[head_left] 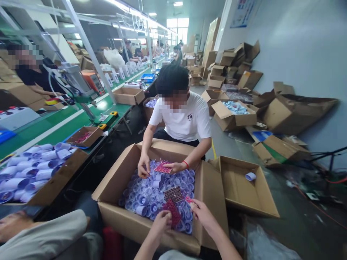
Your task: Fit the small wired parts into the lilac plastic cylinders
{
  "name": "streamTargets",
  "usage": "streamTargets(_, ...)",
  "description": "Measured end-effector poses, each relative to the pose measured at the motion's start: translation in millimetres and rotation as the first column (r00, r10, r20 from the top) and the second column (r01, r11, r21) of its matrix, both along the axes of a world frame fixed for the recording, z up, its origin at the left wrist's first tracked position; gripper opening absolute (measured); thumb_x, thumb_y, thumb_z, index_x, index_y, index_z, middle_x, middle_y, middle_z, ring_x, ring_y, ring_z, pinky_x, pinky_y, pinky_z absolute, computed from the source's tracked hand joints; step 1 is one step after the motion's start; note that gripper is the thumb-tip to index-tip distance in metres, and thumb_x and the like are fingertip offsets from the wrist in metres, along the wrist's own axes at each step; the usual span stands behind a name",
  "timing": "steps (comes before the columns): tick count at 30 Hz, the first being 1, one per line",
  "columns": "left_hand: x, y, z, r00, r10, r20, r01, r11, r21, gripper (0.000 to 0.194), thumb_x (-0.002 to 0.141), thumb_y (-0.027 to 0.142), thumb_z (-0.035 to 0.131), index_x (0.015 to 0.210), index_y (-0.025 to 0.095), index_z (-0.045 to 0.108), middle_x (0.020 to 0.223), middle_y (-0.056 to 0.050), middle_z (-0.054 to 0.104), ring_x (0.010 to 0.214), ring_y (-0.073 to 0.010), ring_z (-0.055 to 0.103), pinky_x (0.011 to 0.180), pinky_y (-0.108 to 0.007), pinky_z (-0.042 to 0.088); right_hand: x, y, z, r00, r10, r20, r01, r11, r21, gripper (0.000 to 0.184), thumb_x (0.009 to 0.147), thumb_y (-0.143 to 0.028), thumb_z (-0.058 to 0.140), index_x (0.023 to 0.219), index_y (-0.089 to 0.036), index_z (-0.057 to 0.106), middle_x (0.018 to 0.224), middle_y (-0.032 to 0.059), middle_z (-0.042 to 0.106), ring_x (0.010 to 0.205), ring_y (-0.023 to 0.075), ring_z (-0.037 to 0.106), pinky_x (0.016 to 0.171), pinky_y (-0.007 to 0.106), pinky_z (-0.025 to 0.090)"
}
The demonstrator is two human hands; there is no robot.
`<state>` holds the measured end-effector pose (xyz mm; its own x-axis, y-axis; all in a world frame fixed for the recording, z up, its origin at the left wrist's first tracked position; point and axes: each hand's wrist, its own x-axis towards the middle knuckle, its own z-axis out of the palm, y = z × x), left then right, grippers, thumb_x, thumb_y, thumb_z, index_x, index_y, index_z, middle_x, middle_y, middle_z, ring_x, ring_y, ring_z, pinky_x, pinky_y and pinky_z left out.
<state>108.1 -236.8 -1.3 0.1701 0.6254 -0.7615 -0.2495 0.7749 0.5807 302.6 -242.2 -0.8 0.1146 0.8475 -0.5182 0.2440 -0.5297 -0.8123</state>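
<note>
A big open cardboard box (116, 177) in front of me is full of small blue-and-white cups (146, 196). My left hand (161, 221) is closed on a dark red sheet of small stickers (173, 211) above the cups. My right hand (202, 213) is beside it, fingertips pinched at a small red piece near the sheet's edge. A second sticker sheet (175, 194) lies on the cups. Across the box sits a person in a white T-shirt (187, 121), holding a pink sticker sheet (163, 168) in one hand and reaching into the cups with the other.
A smaller open box (244, 187) holding one cup stands to the right. On the left run a green conveyor table (51, 128), a box of capped tubes (35, 169) and a small tray (85, 136). Piled cartons (284, 108) line the right wall. Other workers sit farther back.
</note>
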Motion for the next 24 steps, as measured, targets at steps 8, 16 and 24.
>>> streamTargets(8, 11, 9, 70.9, 0.913, -0.339, 0.225, 0.291, 0.931, 0.222, 0.037, 0.065, 0.046, 0.076, 0.079, 0.014, 0.062, 0.066, -0.002, 0.062, 0.055, -0.0113, 0.057, 0.055, -0.022, 0.044, 2, -10, 97.7, 0.907, 0.408, 0.103, -0.421, 0.885, 0.198, 0.03, 0.072, -0.016, 0.052, 0.097, -0.025, 0.066, 0.094, 0.003, 0.069, 0.087, 0.0199, 0.06, 0.079, 0.03, 0.041)
streamTargets(16, 18, 7, 81.6, 0.938, -0.275, 0.212, 0.188, 0.916, 0.356, 0.039, 0.055, 0.04, 0.084, 0.075, 0.015, 0.062, 0.068, -0.001, 0.062, 0.059, -0.0113, 0.055, 0.06, -0.023, 0.045, -21, 5, 94.9, 0.956, 0.03, -0.293, 0.071, 0.942, 0.328, 0.023, 0.066, -0.036, 0.067, 0.079, -0.02, 0.057, 0.069, -0.0019, 0.059, 0.066, 0.0149, 0.053, 0.064, 0.026, 0.043)
streamTargets(24, 23, 8, 78.8, 0.949, -0.261, 0.175, 0.159, 0.879, 0.45, 0.043, 0.048, 0.035, 0.088, 0.081, 0.014, 0.07, 0.072, -0.004, 0.066, 0.068, -0.015, 0.057, 0.066, -0.024, 0.044, -29, 3, 89.8, 0.958, -0.058, -0.28, 0.156, 0.926, 0.344, 0.031, 0.069, -0.049, 0.066, 0.073, -0.019, 0.06, 0.068, -0.0003, 0.059, 0.066, 0.0159, 0.053, 0.065, 0.027, 0.043)
